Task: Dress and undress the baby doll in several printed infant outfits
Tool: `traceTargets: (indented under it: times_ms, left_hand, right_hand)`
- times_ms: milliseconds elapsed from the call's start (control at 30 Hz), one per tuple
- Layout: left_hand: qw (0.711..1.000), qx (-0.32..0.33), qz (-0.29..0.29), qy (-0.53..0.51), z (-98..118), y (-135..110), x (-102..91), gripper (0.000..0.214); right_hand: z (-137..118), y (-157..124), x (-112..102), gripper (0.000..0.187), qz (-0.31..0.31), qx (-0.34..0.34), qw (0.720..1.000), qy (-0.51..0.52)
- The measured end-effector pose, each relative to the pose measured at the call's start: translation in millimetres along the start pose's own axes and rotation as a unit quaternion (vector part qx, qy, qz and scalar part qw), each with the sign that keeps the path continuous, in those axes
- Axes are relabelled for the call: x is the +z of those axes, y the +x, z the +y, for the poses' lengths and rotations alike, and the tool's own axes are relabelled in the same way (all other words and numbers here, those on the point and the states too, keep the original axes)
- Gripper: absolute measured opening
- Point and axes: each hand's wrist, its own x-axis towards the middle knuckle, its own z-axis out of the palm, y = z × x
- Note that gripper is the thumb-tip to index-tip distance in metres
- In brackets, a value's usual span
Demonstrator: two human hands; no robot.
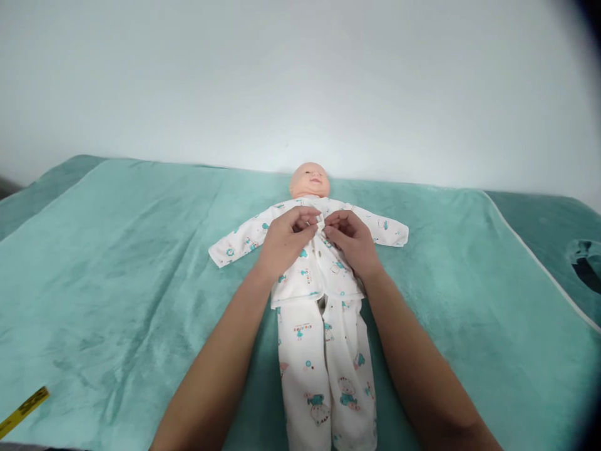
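Note:
A baby doll (310, 180) lies on its back, dressed in a white jacket (300, 279) and matching trousers (307, 357) printed with small teal figures. Over the chest, my left hand (288, 238) pinches one front edge of the jacket between thumb and fingers. My right hand (352, 241) pinches the opposite edge just beside it. A bit of pale cloth shows between the fingertips, bunched at the front opening. Below the hands the jacket front hangs nearly together down to the hem. Any fastener under my fingers is hidden.
The doll rests on a teal blanket (154, 300) that covers the table, slightly wrinkled at left. A white wall (300, 81) stands right behind its head. A yellow strip with black marks (23, 413) lies at the lower left. A dark printed patch (586, 263) shows at the right edge.

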Motion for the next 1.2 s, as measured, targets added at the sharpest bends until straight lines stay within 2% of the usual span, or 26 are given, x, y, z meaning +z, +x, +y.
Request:
traceTargets:
  times_ms: [267, 433, 500, 567, 633, 767, 867, 933, 1033, 1100, 1200]
  left_hand:
    - [0.998, 0.021, 0.017, 0.052, -0.5, -1.2, 3.5, 0.024]
    - [0.991, 0.083, 0.035, 0.096, -5.5, 4.3, 2.5, 0.025]
    - [0.99, 0.099, 0.02, 0.095, -8.2, 2.7, 1.2, 0.026]
    - [0.989, 0.113, 0.02, 0.095, -11.0, -5.9, -0.4, 0.026]
    - [0.986, 0.13, 0.029, 0.096, -14.6, -21.4, -2.2, 0.023]
    - [0.982, 0.17, 0.012, 0.08, -26.4, -55.2, -6.6, 0.019]
    - [0.983, 0.174, -0.011, 0.065, -34.1, -65.2, -9.0, 0.016]
    - [0.984, 0.168, -0.022, 0.053, -35.9, -64.4, -9.3, 0.01]
    - [0.986, 0.161, -0.025, 0.041, -34.2, -60.2, -9.0, 0.009]
    - [0.987, 0.154, -0.026, 0.043, -31.6, -58.7, -9.2, 0.011]
    - [0.989, 0.142, -0.036, 0.038, -26.7, -59.6, -10.2, 0.013]
  right_hand:
    - [0.7, 0.8, -0.2, 0.025, -0.004, -0.004, 1.0, -0.011]
    - [5.9, 2.2, -0.7, 0.024, 0.028, 0.005, 0.999, -0.044]
    - [3.9, 0.6, 0.1, 0.022, 0.032, -0.008, 0.997, -0.071]
    - [-4.4, -4.1, 1.9, 0.022, 0.007, -0.028, 0.99, -0.142]
    - [-18.8, -12.3, 3.8, 0.028, -0.049, -0.033, 0.966, -0.251]
    - [-51.1, -35.4, 5.2, 0.033, -0.145, -0.015, 0.896, -0.42]
    - [-64.4, -50.4, 7.0, 0.024, -0.165, -0.003, 0.86, -0.483]
    - [-65.5, -56.0, 10.3, 0.019, -0.156, 0.016, 0.848, -0.507]
    - [-57.6, -57.2, 15.9, 0.021, -0.138, 0.033, 0.845, -0.515]
    - [-49.8, -54.7, 15.5, 0.026, -0.124, 0.005, 0.85, -0.513]
    - [-44.2, -49.3, 4.8, 0.027, -0.144, -0.03, 0.882, -0.447]
